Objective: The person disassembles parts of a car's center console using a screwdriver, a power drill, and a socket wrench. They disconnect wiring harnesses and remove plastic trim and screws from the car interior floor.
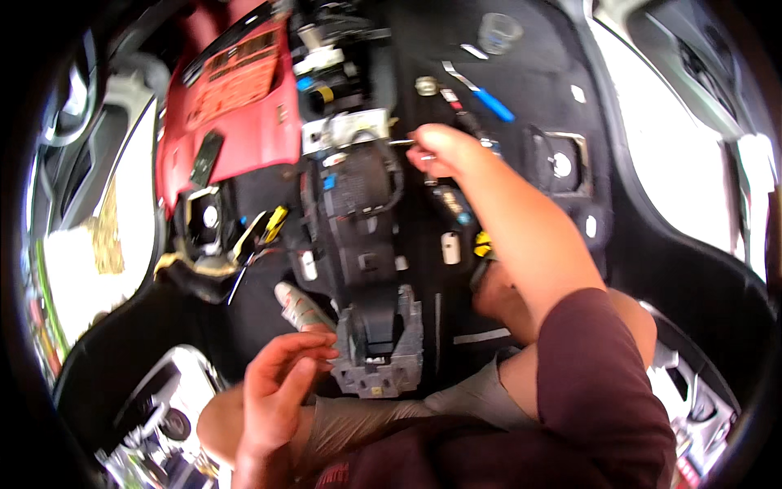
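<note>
My right hand (436,151) reaches far forward, its fingers closed on a thin metal-shafted tool (401,143). The shaft points left toward a pale metal bracket (346,130) at the front of the black centre console (354,183). Most of the tool is hidden in the fist, so its exact kind does not show. My left hand (281,383) hangs near my left knee, fingers loosely bent and apart, with nothing seen in it. Just right of its fingertips stands the grey frame (379,367) at the console's rear end.
A red panel (277,134) lies front left, with a dark flat piece (207,159) on it. On the right floor are a blue-handled tool (489,102), a clear cup (499,33) and several small tools. Yellow-handled tools (275,224) lie left of the console. Door openings flank both sides.
</note>
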Tool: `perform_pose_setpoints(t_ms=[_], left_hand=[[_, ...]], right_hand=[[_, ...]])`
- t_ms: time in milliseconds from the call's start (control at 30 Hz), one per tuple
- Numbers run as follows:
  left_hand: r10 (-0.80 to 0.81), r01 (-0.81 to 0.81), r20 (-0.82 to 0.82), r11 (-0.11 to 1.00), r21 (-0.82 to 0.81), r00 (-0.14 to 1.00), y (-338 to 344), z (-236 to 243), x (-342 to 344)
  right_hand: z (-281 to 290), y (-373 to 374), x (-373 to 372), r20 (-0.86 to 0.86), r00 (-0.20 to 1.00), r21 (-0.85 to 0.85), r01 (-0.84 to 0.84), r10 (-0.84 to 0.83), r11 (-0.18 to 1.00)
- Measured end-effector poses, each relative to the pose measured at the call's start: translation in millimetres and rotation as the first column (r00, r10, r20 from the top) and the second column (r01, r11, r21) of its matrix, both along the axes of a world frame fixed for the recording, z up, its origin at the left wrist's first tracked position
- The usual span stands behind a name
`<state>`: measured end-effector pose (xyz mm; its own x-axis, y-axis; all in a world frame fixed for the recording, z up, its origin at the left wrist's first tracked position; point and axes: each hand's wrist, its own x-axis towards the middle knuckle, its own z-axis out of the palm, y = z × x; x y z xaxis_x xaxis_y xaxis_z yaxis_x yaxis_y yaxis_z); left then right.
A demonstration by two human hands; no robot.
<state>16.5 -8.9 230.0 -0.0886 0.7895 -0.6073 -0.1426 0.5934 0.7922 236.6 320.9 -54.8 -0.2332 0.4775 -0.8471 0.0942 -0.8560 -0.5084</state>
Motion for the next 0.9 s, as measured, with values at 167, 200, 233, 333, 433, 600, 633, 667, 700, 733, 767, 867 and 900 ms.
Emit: perform_pose_setpoints(t_ms=[167, 200, 233, 333, 433, 600, 633, 667, 700, 733, 767, 867, 900], left_hand=[[0.042, 0.049, -0.364, 0.97, 0.237, 0.93, -8.1, 56.3, -91.9], [0.093, 0.049, -0.471, 0.959, 0.28, 0.877, -12.7, 57.1, -116.0], [0.13, 0.009, -0.507, 0.965, 0.263, 0.852, -18.4, 50.6, -148.4], [0.29, -0.241, -0.563, 0.957, 0.161, 0.774, -21.6, -3.0, -220.7], [0.162, -0.215, -0.547, 0.976, -0.033, 0.821, -57.7, -91.9, -296.1], [-0.403, 0.118, -0.753, 0.907, -0.404, 0.52, -125.2, -277.6, -343.5], [-0.412, 0.169, -0.802, 0.911, -0.376, 0.433, -121.3, -301.9, -341.7], [-0.393, 0.218, -0.857, 0.917, -0.335, 0.333, -103.8, -323.4, -342.5], [-0.346, 0.279, -0.898, 0.921, -0.271, 0.272, -90.9, -344.9, -339.5], [-0.364, 0.208, -0.893, 0.926, -0.316, 0.264, -87.5, -354.2, -328.8], [-0.38, 0.132, -0.889, 0.924, -0.358, 0.254, -79.2, -358.6, -317.1], [-0.371, -0.012, -0.92, 0.927, -0.375, 0.127, -81.9, -391.5, -311.7], [-0.427, 0.03, -0.898, 0.904, -0.426, 0.111, -72.0, -389.6, -303.5]], right_hand=[[5.8, -0.1, -13.6, 0.27, 0.961, 0.044, -0.079, 0.064, 0.996], [6.2, -1.1, -16.8, 0.288, 0.954, 0.047, -0.107, 0.09, 0.993], [6.7, -3.1, -18.1, 0.3, 0.947, 0.049, -0.132, 0.112, 0.99], [1.9, -4.0, -12.5, 0.37, 0.917, 0.117, -0.202, 0.146, 0.972], [-16.3, -18.0, -16.5, 0.557, 0.827, 0.398, -0.345, 0.074, 0.85], [-25.8, -24.7, -17.7, 0.514, 0.858, 0.441, -0.286, 0.022, 0.851], [-40.2, -25.2, -2.4, 0.576, 0.815, 0.579, -0.358, -0.057, 0.732], [-59.5, -19.4, 10.7, 0.565, 0.811, 0.686, -0.359, -0.151, 0.633], [-79.5, -13.8, 24.6, 0.551, 0.799, 0.769, -0.374, -0.241, 0.518], [-67.8, -19.7, 17.9, 0.511, 0.841, 0.704, -0.291, -0.177, 0.648], [-41.8, -27.5, 0.0, 0.454, 0.882, 0.613, -0.21, -0.122, 0.762], [17.1, -13.2, -17.5, 0.291, 0.954, -0.104, -0.045, 0.073, 0.994], [25.8, -1.5, -11.2, 0.231, 0.972, -0.223, 0.009, 0.043, 0.975]])
